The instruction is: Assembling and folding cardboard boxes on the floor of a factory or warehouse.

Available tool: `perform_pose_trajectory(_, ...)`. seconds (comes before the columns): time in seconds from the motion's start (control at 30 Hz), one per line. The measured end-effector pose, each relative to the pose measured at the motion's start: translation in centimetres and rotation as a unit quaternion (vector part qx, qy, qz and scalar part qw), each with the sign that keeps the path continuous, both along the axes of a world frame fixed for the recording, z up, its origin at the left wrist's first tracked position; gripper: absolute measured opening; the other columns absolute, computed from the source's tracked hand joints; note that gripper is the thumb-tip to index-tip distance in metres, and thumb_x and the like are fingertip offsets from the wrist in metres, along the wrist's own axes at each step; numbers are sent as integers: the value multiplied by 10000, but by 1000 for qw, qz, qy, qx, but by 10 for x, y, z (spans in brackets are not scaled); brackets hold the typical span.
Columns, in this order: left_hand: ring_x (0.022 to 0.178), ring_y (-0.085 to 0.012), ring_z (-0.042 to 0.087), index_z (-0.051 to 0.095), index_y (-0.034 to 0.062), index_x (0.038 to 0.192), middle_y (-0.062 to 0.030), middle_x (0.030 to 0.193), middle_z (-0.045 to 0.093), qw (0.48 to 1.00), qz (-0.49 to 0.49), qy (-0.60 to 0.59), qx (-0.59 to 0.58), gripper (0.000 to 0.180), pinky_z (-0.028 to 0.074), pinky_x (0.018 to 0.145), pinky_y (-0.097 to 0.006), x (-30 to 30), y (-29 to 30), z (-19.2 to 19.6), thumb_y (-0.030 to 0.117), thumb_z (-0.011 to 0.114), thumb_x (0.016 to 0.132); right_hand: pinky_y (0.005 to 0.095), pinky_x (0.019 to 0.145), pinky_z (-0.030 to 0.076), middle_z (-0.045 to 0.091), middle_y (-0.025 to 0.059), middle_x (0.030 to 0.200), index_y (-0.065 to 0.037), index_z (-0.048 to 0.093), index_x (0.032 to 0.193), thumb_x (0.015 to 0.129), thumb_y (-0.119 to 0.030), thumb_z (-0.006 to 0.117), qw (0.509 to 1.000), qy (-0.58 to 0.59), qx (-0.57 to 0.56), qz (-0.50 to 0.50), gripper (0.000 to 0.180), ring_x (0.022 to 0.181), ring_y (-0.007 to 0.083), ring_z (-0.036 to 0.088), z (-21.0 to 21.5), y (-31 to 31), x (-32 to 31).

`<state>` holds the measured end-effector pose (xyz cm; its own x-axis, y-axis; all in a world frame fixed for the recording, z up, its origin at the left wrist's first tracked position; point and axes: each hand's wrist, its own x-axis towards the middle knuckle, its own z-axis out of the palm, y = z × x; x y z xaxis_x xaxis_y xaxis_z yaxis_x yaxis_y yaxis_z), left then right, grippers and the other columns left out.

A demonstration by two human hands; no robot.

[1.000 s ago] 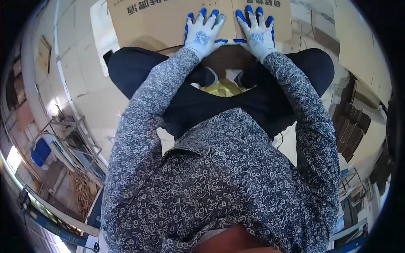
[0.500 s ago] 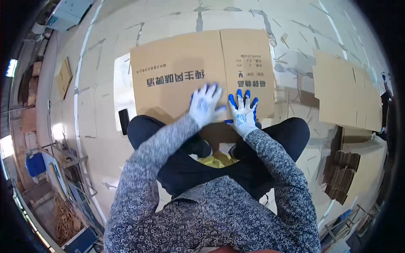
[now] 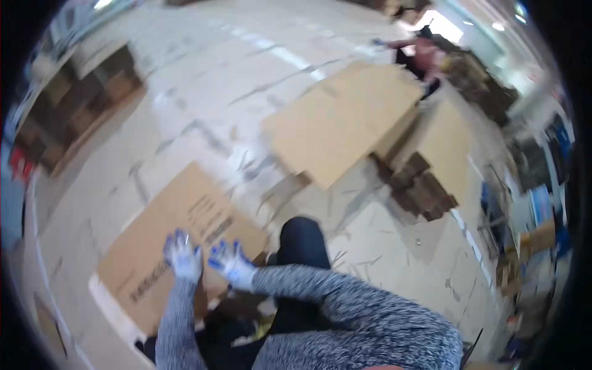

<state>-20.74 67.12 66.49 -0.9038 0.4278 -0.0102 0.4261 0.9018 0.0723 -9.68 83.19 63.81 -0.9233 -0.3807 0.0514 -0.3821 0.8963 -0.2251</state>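
Note:
A flat brown cardboard sheet (image 3: 161, 223) with dark printing lies in front of my bent legs. My left hand (image 3: 184, 259), in a white glove with blue fingertips, is spread open over it near a printed line. Beside it, on the right, my right hand (image 3: 234, 266) wears a matching glove. Its fingers are apart over the sheet's near part. Neither hand grips anything. The picture is blurred, so whether the palms press on the board is hard to tell.
To the right lies a large plain cardboard sheet (image 3: 345, 117), with stacked folded cardboard (image 3: 422, 188) next to it. A co-worker in a pinkish top (image 3: 427, 58) is beyond. Stacked brown boxes (image 3: 80, 102) stand at far left; racks and cartons (image 3: 536, 237) line the right.
The view has swung to the right and up, bringing the co-worker and box stacks into sight. Both hands stay over the cardboard sheet, fingers still spread.

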Motion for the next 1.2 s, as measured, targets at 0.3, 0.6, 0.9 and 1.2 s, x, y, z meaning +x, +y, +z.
perform_pose_trajectory(0.3,1440,-487,174,244,163,1552,-161,1603,223,992,29,-82,-86,813,161,1098,-696,14,25,47,516,577,900,467,1119,335,442,191,1427,-40,450,1407,733,-434,792,964,101,-219,-108,852,1323,366,429,99,103,-51)
perform_pose_trajectory(0.6,1449,-473,167,197,199,1569,-165,1613,185,989,41,-107,-93,798,141,1109,-691,-4,26,53,505,560,928,638,1133,193,223,294,1552,-87,194,1549,648,-630,782,905,-32,104,-412,1205,1444,458,215,111,344,-17)
perform_pose_trajectory(0.9,1463,-467,131,166,186,1574,-163,1614,179,988,48,-114,-95,832,136,1112,-692,4,26,55,505,571,921,540,1089,350,500,199,1415,-154,385,1480,843,-228,656,909,48,208,-358,696,1317,400,459,38,341,-13)
perform_pose_trajectory(1.2,1473,-452,106,173,179,1571,-166,1620,150,987,58,-133,-62,835,126,1114,-695,-1,20,59,525,562,919,377,798,554,682,163,1120,-93,333,1504,816,-104,670,883,338,-43,-323,766,936,316,688,279,290,37)
